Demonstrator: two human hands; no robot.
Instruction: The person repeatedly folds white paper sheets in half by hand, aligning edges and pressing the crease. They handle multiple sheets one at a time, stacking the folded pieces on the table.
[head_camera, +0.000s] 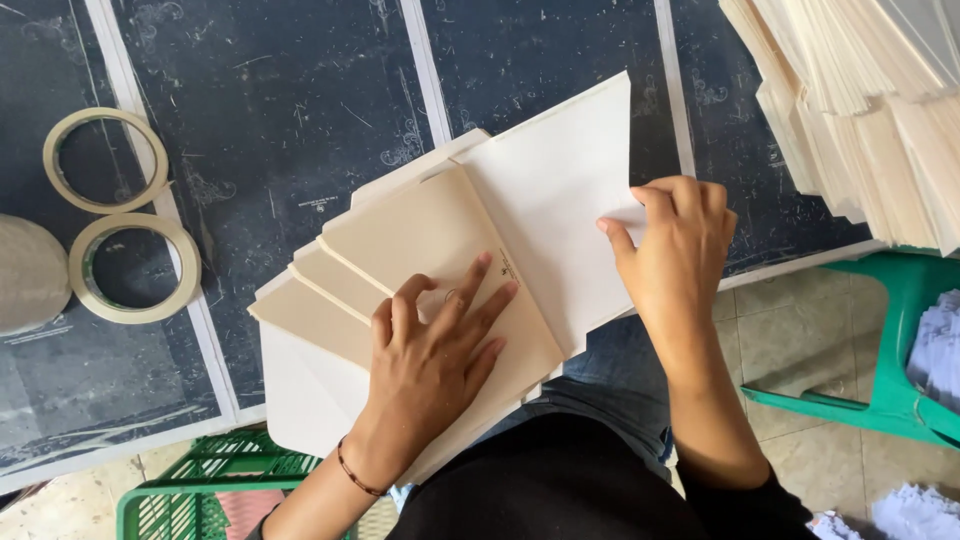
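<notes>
A fanned stack of cream envelopes (420, 235) lies at the near edge of a dark table (290, 110), partly overhanging it. My left hand (430, 360) rests flat on the top envelope, fingers spread, a thin bracelet on the wrist. My right hand (675, 245) pinches the right edge of a white open flap (550, 170) on the top envelope, thumb on top and fingers curled over the edge.
Two rolls of tape (105, 160) (135, 268) lie at the left of the table. A tall pile of cream paper (860, 100) sits at the upper right. A green stool (900, 320) stands at right, a green basket (200, 490) below left.
</notes>
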